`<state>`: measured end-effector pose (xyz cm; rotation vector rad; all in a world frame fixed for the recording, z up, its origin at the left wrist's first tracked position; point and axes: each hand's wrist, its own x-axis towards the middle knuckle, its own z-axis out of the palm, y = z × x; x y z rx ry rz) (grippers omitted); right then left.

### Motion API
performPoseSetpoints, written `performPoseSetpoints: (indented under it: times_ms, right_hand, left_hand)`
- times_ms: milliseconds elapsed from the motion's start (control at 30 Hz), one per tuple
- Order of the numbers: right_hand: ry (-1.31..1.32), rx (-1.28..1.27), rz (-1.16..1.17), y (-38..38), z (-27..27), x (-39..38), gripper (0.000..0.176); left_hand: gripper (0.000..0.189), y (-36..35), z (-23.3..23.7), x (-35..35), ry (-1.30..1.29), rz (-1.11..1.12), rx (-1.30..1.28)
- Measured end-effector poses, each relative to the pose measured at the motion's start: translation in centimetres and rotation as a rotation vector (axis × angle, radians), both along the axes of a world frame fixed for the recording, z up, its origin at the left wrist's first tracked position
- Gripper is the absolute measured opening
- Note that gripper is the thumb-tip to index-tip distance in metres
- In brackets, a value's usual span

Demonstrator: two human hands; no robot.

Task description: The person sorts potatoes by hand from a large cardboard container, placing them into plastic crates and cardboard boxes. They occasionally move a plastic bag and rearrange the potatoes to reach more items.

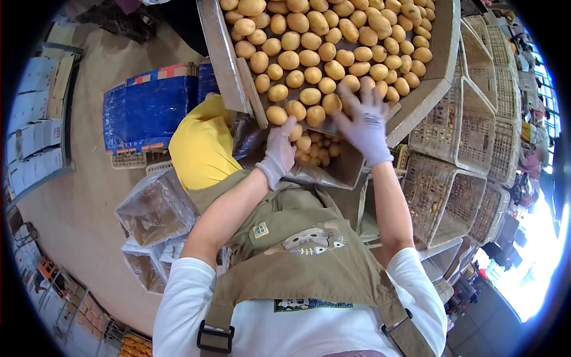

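Many round yellow-brown potatoes [310, 96] lie on a sloping wooden tray [428, 98] in front of me. Below its lower opening, a box lined with dark plastic [351, 166] holds more potatoes [315, 150]. My left hand [278, 150], in a pale glove, is at the left of this opening, its fingertips against the potatoes at the lip; its fingers are extended and partly hidden. In a matching glove, my right hand [366, 122] is spread open at the right of the opening, its fingertips touching potatoes, slightly blurred.
Stacked plastic crates [440, 190] stand along the right. To the left are a blue-wrapped stack [148, 110], plastic-lined boxes [157, 208] and the bare floor [65, 238]. Yellow cloth [202, 143] lies beside my left arm. White boxes [38, 143] are stacked at the far left.
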<state>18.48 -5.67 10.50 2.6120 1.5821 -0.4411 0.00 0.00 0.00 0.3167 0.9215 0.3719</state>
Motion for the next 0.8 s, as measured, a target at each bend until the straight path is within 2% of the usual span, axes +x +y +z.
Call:
performPoseSetpoints:
  times_ms: [33,67,167,300,500,567,600,667,700,767,800]
  right_hand:
    - [-0.02,-0.009,0.007,-0.1,-0.2,-1.1,0.07]
    - [-0.064,0.077,0.114,-1.1,-1.9,-1.2,0.064]
    - [0.031,-0.073,0.273,-2.2,-0.1,-1.7,0.059]
    - [-0.006,-0.082,0.225,-1.7,-0.6,-1.9,0.055]
    - [-0.033,-0.044,0.199,-1.7,-1.0,-2.1,0.053]
    - [0.134,0.138,0.117,-1.7,-2.1,-1.3,0.052]
    - [0.217,0.229,0.076,-1.2,-2.0,-1.3,0.052]
    - [-0.065,0.308,0.09,-0.5,-1.0,-1.3,0.05]
    - [-0.208,0.34,0.093,-0.4,-0.4,-1.4,0.049]
    - [-0.126,0.208,0.16,-0.5,-0.4,-0.2,0.044]
    - [0.023,0.333,0.01,0.2,-0.6,0.4,0.043]
  left_hand:
    - [0.086,0.8,1.0,0.0,-0.03,0.028,-0.101]
    - [0.088,1.4,1.7,0.0,-0.06,0.052,-0.201]
    - [0.089,0.7,2.9,0.5,-0.072,0.124,-0.282]
    - [0.085,1.1,2.1,0.4,-0.172,0.099,-0.292]
    - [0.079,1.3,2.7,0.1,-0.147,0.112,-0.321]
    - [0.074,1.4,2.6,0.0,-0.167,0.112,-0.333]
    - [0.07,1.3,1.9,0.0,-0.145,0.105,-0.325]
    - [0.061,1.1,0.3,-0.1,-0.093,0.092,-0.307]
    - [0.059,0.8,1.1,-0.2,-0.04,0.078,-0.23]
    - [0.056,0.7,2.6,0.2,0.051,0.042,-0.067]
    - [0.054,0.6,2.1,0.3,-0.027,0.089,0.049]
